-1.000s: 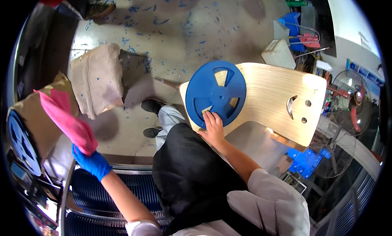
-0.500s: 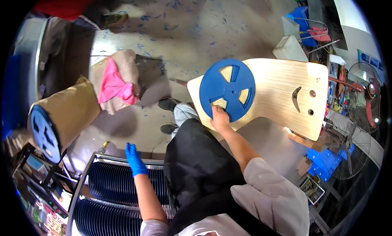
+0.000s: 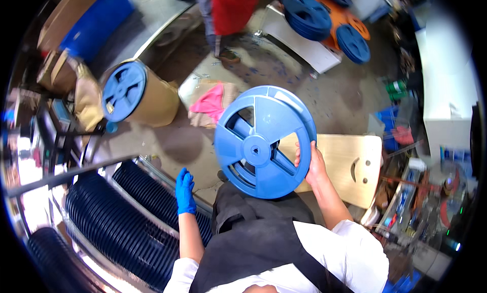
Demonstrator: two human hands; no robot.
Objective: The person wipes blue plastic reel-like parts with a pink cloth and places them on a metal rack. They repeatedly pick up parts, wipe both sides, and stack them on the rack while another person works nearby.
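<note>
The blue reel (image 3: 264,141) is a large flat plastic spool with a round hub and open spoke windows, lifted up and tilted toward the camera, its lower right rim over the left end of the wooden seat board. It hangs above the person's dark apron (image 3: 253,237), clear of the floor.

The racks of stacked blue reels (image 3: 122,217) fill the lower left, ribbed edges packed tight inside a metal frame. The wooden seat board (image 3: 350,166), pale and curved with a slot and two holes near its right end, lies flat behind the raised reel. A brown paper-wrapped drum (image 3: 152,100) with a blue reel face (image 3: 123,90) lies on its side on the concrete floor (image 3: 335,95) at upper left. Beside it, just right, a pink cloth (image 3: 210,103) lies on a piece of brown paper. More blue reels (image 3: 309,14) are piled on a white board near the top edge, with another person's legs standing to their left.

The right hand (image 3: 310,163), bare, grips the reel at its right rim, fingers curled over the edge and thumb behind. The left hand (image 3: 185,191), in a blue glove, hangs loose and open with fingers straight, holding nothing, just beside the upper edge of the racks.
</note>
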